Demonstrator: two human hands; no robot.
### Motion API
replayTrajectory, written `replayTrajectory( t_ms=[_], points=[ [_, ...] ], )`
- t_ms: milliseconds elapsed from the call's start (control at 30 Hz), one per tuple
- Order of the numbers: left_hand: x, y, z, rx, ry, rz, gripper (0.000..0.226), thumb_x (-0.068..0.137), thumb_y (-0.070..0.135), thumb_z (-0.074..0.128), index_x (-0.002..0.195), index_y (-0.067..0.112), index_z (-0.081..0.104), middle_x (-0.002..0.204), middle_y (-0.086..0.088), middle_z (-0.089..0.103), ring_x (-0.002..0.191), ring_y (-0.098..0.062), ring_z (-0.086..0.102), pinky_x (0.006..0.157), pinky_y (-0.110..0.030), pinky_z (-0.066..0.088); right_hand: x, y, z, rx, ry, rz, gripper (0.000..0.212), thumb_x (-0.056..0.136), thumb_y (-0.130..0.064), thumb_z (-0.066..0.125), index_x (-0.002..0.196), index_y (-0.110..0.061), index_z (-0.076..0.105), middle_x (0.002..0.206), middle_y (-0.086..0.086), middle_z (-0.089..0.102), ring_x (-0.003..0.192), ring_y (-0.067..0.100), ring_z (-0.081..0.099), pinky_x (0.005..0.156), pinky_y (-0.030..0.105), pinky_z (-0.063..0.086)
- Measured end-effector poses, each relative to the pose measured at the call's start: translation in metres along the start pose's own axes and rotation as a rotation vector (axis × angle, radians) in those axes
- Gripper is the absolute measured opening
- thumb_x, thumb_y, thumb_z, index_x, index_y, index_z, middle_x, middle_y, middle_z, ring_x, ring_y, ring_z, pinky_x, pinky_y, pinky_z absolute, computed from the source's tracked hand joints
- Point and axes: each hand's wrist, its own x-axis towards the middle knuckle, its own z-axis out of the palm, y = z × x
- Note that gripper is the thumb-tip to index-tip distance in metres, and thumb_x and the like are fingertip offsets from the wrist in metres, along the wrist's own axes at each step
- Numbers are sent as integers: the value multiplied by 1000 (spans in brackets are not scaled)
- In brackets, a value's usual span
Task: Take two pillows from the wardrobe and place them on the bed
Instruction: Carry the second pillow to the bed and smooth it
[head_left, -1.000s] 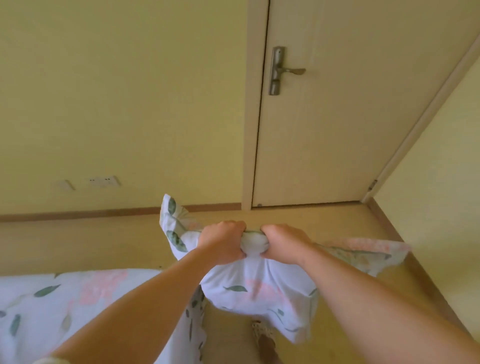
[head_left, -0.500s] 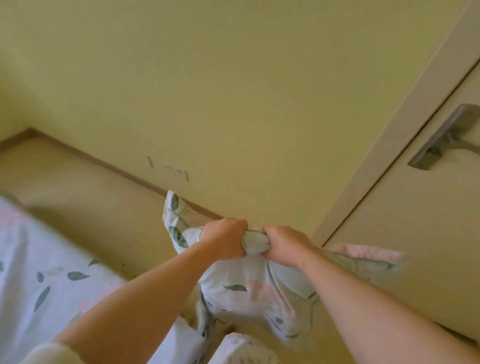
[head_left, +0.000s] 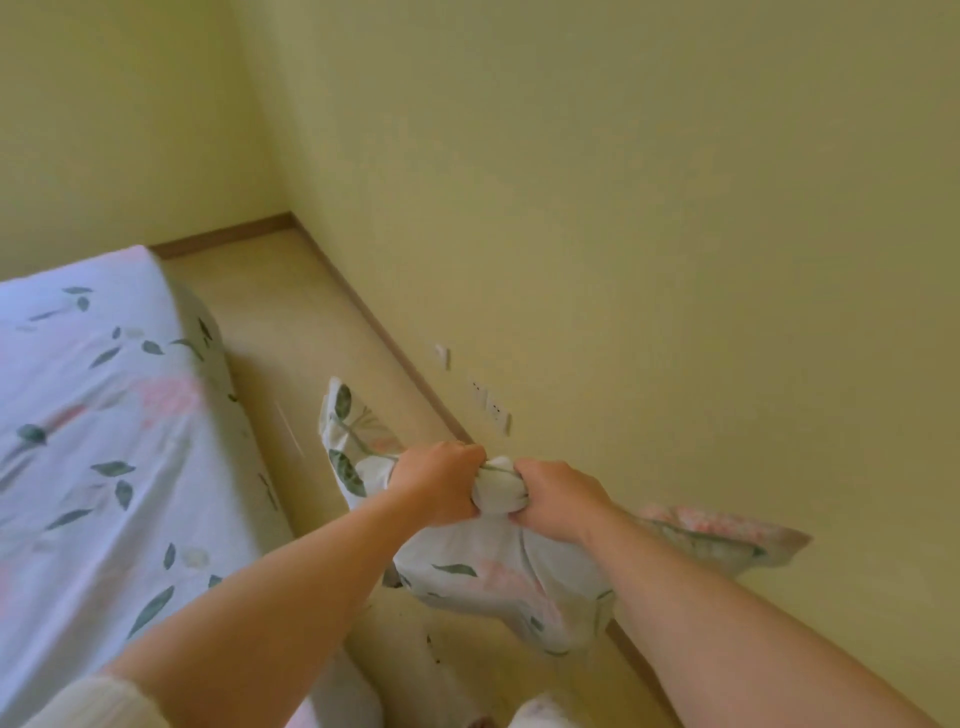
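A white pillow (head_left: 488, 577) printed with green leaves and pink flowers hangs in the air in front of me, over the strip of floor beside the bed. My left hand (head_left: 441, 483) and my right hand (head_left: 558, 501) grip its bunched top edge side by side, fingers curled tight into the fabric. One pillow corner sticks up to the left of my left hand, another juts out to the right past my right forearm. The bed (head_left: 88, 441), covered in a matching leaf-print sheet, fills the left of the view. No wardrobe is in view.
A narrow strip of wooden floor (head_left: 311, 338) runs between the bed and the yellow wall (head_left: 649, 234). Low on that wall sit sockets (head_left: 491, 405). The room corner lies at the far end. My knees in light clothing show at the bottom edge.
The view has swung left: the door has gone out of sight and the bed and room corner have come in. Both hands keep the same grip on the pillow.
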Motion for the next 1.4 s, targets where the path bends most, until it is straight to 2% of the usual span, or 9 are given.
replayTrajectory(
  t_ms=[133, 300, 433, 533, 733, 867, 967, 1133, 1400],
  points=[
    [32, -52, -23, -23, 33, -120, 29, 79, 36, 62, 100, 19, 53, 103, -1, 62, 92, -24, 61, 66, -31, 43, 75, -26, -19, -34, -42, -121, 37, 83, -31, 54, 119, -29, 51, 119, 2, 63, 106, 27, 59, 79, 33, 45],
    [94, -126, -65, 18, 92, -205, 31, 79, 38, 63, 100, 17, 52, 103, -3, 61, 92, -26, 61, 68, -32, 44, 186, -63, -54, -60, -61, -249, 28, 82, -31, 56, 109, -24, 56, 115, 3, 65, 104, 27, 60, 72, 30, 42],
    [153, -184, -104, 42, 90, -281, 32, 78, 37, 63, 102, 18, 53, 106, -3, 61, 94, -26, 61, 66, -32, 43, 276, -92, -90, -60, -100, -327, 25, 81, -28, 57, 105, -20, 56, 116, 6, 64, 106, 27, 59, 74, 31, 42],
    [187, -230, -129, 24, 77, -350, 34, 78, 36, 64, 104, 17, 53, 108, -4, 62, 96, -26, 61, 69, -34, 45, 338, -121, -111, -55, -144, -387, 27, 82, -27, 56, 108, -22, 57, 117, 4, 64, 107, 27, 59, 76, 30, 42],
    [225, -331, -164, -54, 116, -507, 33, 78, 35, 65, 103, 17, 54, 105, -2, 63, 93, -24, 62, 68, -33, 46, 454, -196, -133, -145, -211, -527, 30, 82, -28, 55, 111, -25, 56, 117, 2, 64, 105, 26, 59, 71, 28, 37],
    [253, -408, -181, -86, 143, -563, 32, 78, 33, 65, 102, 16, 53, 104, -3, 63, 92, -24, 62, 70, -33, 47, 533, -251, -135, -212, -211, -567, 28, 79, -33, 55, 106, -27, 56, 112, 1, 65, 103, 26, 60, 73, 31, 42],
    [274, -471, -201, -101, 174, -584, 32, 77, 32, 65, 103, 16, 54, 104, -2, 63, 92, -23, 61, 67, -31, 45, 589, -299, -141, -248, -216, -579, 25, 81, -32, 55, 104, -22, 55, 109, 2, 65, 99, 26, 60, 69, 30, 38],
    [309, -577, -240, -131, 183, -605, 33, 77, 32, 65, 105, 16, 54, 106, -3, 63, 94, -23, 60, 65, -30, 41, 682, -379, -157, -271, -238, -579, 26, 80, -33, 56, 104, -22, 57, 108, 2, 65, 99, 25, 60, 70, 31, 41],
    [368, -713, -296, -116, 174, -621, 30, 80, 32, 62, 103, 15, 52, 106, -5, 62, 94, -26, 60, 69, -32, 44, 804, -474, -183, -262, -233, -599, 23, 83, -34, 54, 102, -21, 56, 109, 2, 65, 98, 24, 60, 67, 28, 37]
  ],
)
